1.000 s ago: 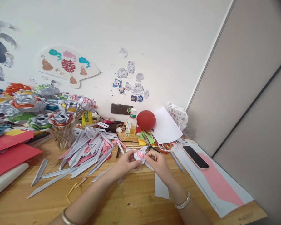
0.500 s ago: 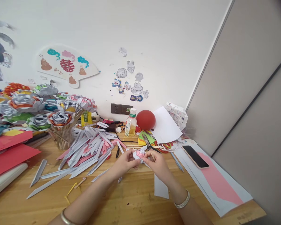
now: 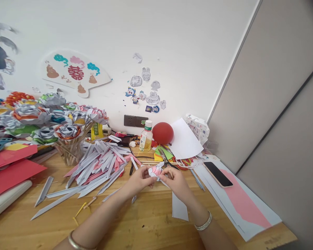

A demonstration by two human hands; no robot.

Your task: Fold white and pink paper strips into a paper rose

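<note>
Between my hands, above the wooden table (image 3: 146,225), is a small pink and white folded paper flower (image 3: 155,170). My left hand (image 3: 140,180) grips it from the left, thumb in front and fingers curled behind. From the right, my right hand (image 3: 175,180) pinches its edge between thumb and fingertips. Its underside is partly hidden by my fingers. Just behind my right hand lie black-handled scissors (image 3: 165,158). Below that hand a white paper piece (image 3: 179,207) lies on the table. To the left spreads a heap of folded white and pink paper strips (image 3: 101,165).
Many paper flowers on sticks stand in a clear container (image 3: 70,154) at the left, near red paper (image 3: 13,173). A drink bottle (image 3: 146,137) and a red balloon (image 3: 163,133) are at the back. A phone (image 3: 217,174) lies on paper sheets at the right.
Almost nothing differs. Both hands keep their hold on the paper flower, and the view has shifted very slightly.
</note>
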